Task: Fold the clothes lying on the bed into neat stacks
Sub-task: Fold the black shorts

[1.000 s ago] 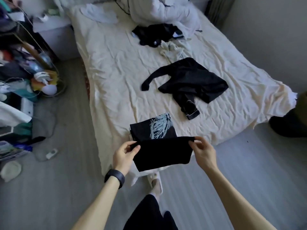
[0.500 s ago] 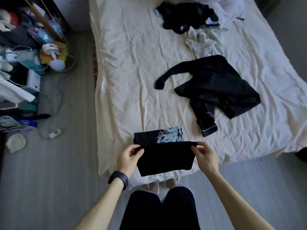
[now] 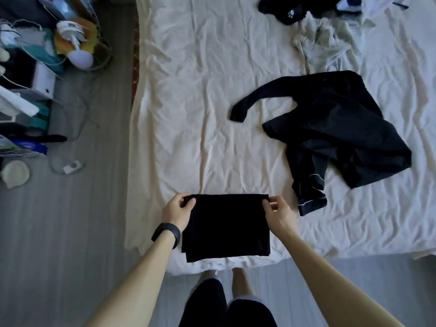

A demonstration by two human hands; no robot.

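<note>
A folded black garment (image 3: 226, 226) lies as a flat rectangle at the near edge of the bed (image 3: 200, 114). My left hand (image 3: 177, 210) pinches its far left corner and my right hand (image 3: 278, 213) pinches its far right corner. An unfolded black long-sleeved top (image 3: 335, 128) lies spread on the sheet to the right, one sleeve stretched left. Further back a crumpled pale garment (image 3: 323, 43) and a black bundle (image 3: 290, 10) lie near the top of the view.
Grey floor runs along the bed's left side. Clutter crowds the far left: a small white fan (image 3: 75, 43), boxes, cables, a white plug adapter (image 3: 73, 166) and a pale round object (image 3: 15, 173). My legs stand at the bed's foot.
The near half of the black garment has been folded forward over the printed part, which is now covered. Both hands moved away from me onto the bed. The view tilted down.
</note>
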